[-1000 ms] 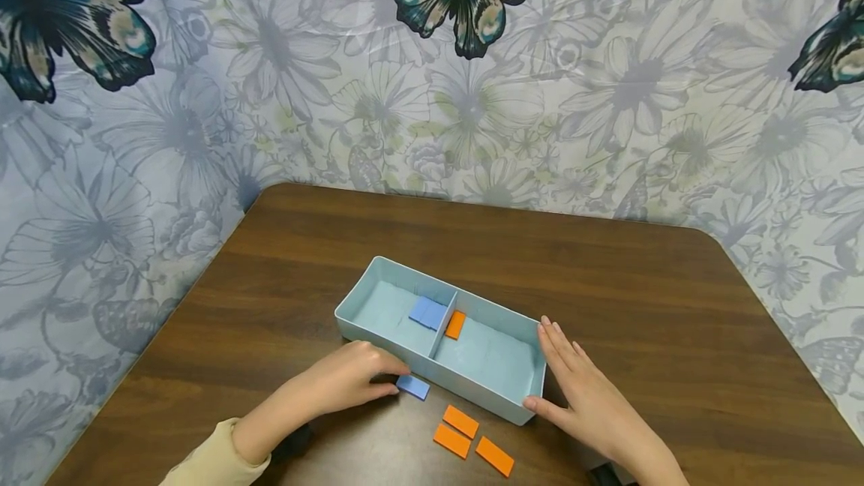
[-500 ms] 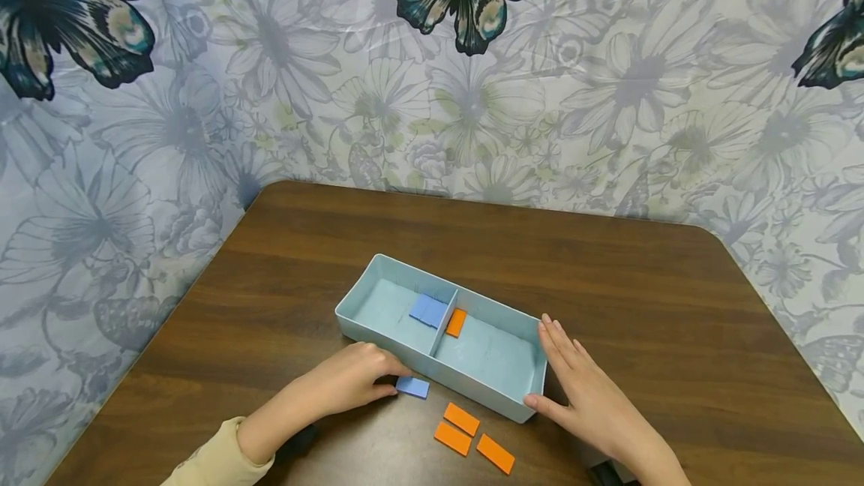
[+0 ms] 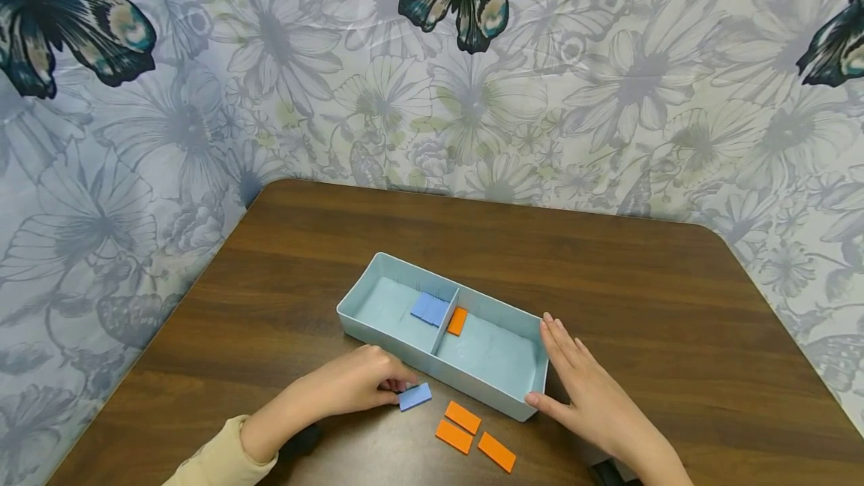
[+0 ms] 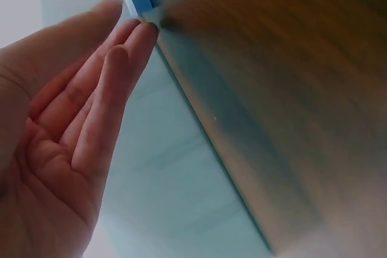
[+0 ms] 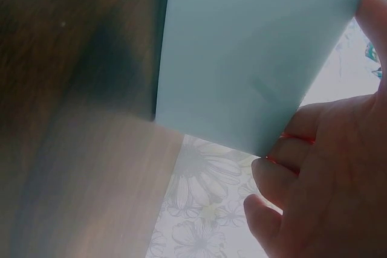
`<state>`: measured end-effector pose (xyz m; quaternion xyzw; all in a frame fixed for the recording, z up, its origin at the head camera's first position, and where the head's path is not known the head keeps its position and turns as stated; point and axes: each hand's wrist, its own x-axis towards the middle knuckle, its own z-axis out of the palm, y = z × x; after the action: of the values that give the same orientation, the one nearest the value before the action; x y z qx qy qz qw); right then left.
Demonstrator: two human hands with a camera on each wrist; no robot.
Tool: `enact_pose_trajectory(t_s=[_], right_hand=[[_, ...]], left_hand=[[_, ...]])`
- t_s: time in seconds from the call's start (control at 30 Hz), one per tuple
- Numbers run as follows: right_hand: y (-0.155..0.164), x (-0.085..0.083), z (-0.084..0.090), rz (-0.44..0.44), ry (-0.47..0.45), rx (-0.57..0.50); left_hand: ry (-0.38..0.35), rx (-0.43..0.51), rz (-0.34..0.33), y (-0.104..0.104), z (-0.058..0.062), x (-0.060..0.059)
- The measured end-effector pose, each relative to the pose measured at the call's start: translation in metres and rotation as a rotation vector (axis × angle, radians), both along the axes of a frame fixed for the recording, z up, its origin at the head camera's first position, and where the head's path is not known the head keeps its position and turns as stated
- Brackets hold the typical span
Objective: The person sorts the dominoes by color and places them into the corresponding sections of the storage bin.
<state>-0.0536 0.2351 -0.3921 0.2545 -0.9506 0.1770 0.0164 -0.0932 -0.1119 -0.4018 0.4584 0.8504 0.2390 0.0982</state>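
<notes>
The left hand point(image 3: 351, 385) has its fingertips on a blue tile point(image 3: 415, 397) that lies on the counter point(image 3: 283, 246) just near of the pale blue tray point(image 3: 378, 337), left of three orange tiles point(image 3: 475, 435). To lift the blue tile cleanly, the fingers probably need to tip one edge up off the wood, get the thumb beneath it, and carry it clear over the near wall without knocking it. The left grip looks closed lightly on the tile's left end: the left wrist view shows the fingertips point(image 4: 143, 31) pressed to its edge, though the thumb's contact cannot be seen for certain. The right hand point(image 3: 587, 396) lies flat and spread, fingers straight against the tray's right end wall and thumb at the near corner, steadying it; it clasps nothing. Inside the tray, blue tiles point(image 3: 429, 308) sit left of the divider point(image 3: 445, 321) and an orange tile point(image 3: 457, 320) right of it.
</notes>
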Motion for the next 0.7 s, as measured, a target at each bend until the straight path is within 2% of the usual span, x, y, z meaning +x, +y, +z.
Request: enact_pose_trajectory(t_s=[0.13, 0.23, 0.37, 0.7], right_hand=[[-0.0001, 0.0000, 0.0000, -0.001, -0.003, 0.001], [-0.0001, 0.0003, 0.0001, -0.001, 0.000, 0.001], [-0.0001, 0.0005, 0.0000, 0.000, 0.005, 0.005], [0.0000, 0.0006, 0.0003, -0.010, -0.001, 0.007]], left_hand=[[0.005, -0.037, -0.021, 0.0016, -0.0003, -0.0007], [0.034, -0.081, -0.065, 0.0034, -0.0011, -0.0014], [0.034, -0.099, -0.123, 0.0061, -0.0024, -0.0019], [0.056, -0.125, -0.142, 0.0090, -0.0023, -0.0014]])
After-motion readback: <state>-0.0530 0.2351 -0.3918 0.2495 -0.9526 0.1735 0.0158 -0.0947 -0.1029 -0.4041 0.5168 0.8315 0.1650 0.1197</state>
